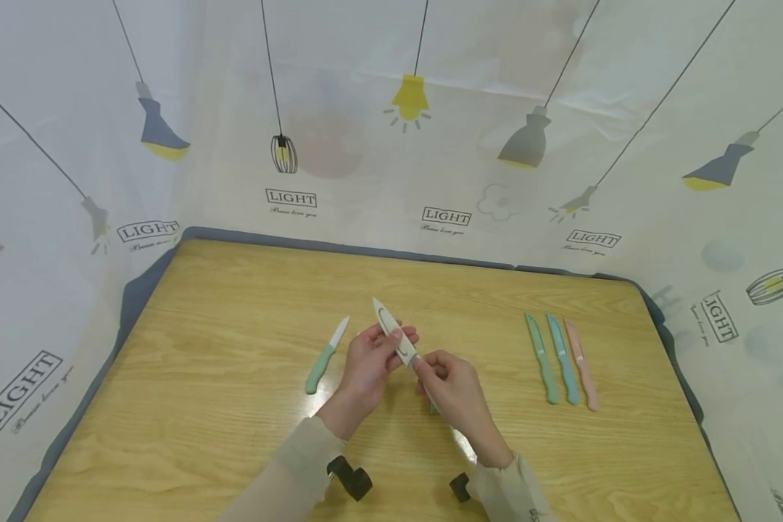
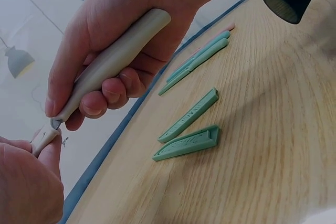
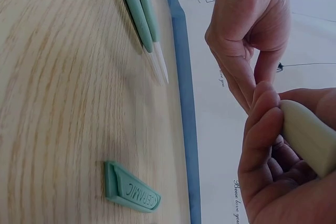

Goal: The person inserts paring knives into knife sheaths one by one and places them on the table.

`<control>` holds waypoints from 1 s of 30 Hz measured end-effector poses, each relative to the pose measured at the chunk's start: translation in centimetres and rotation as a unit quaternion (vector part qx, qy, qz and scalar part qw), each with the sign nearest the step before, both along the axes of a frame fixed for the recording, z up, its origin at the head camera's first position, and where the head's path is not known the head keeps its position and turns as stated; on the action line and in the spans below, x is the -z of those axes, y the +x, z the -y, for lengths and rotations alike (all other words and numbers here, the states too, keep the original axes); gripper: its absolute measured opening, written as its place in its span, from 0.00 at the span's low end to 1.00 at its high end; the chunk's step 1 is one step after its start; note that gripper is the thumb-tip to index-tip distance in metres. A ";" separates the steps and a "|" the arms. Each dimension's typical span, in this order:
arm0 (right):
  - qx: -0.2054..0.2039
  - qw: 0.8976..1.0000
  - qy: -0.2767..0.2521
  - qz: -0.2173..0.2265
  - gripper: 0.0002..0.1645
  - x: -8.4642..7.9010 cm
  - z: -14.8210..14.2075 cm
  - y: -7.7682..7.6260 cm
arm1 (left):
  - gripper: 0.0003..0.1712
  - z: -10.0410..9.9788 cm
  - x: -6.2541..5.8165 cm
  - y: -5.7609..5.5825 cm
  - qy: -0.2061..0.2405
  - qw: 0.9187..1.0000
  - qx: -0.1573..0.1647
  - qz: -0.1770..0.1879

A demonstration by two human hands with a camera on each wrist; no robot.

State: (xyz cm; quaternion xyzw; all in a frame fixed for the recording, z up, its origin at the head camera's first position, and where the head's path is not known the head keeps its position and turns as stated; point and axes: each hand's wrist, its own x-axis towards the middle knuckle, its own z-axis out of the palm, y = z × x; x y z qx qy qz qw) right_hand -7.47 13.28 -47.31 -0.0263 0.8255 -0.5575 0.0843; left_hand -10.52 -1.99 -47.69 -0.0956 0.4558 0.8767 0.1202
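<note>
Both hands are on one knife, held above the table and pointing away to the upper left in the head view. My left hand (image 1: 368,359) pinches its white sheath (image 1: 386,319), thumb on top and fingers beneath. My right hand (image 1: 453,388) curls round the off-white handle (image 2: 113,56), its thumb close to the sheath's mouth. A sliver of grey shows between handle and sheath; the blade itself is hidden. Left of the hands lies a green-handled knife (image 1: 321,367) with a bare white blade. Two green sheath pieces (image 2: 189,115) lie under the hands, mostly hidden in the head view.
Green (image 1: 543,362), blue (image 1: 564,362) and pink (image 1: 583,368) knives lie in a row at the right, their blade ends covered in matching colours. The wooden table (image 1: 222,312) meets printed cloth walls. In the right wrist view, a second green shape beside the green-handled knife may be a reflection.
</note>
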 end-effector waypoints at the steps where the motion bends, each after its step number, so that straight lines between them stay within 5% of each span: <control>1: 0.001 1.000 0.000 0.000 0.21 0.0 0.0 0.0 | 0.20 0.0 0.0 0.0 -0.001 1.000 0.001 0.000; 20: 0.036 0.999 0.021 0.017 0.15 0.0 0.2 -0.1 | 0.20 -0.4 0.4 0.1 -0.022 1.000 0.011 -0.013; 30: -0.033 0.996 0.079 -0.021 0.16 1.0 -1.1 0.2 | 0.24 -0.4 1.1 0.1 -0.033 0.999 -0.006 0.013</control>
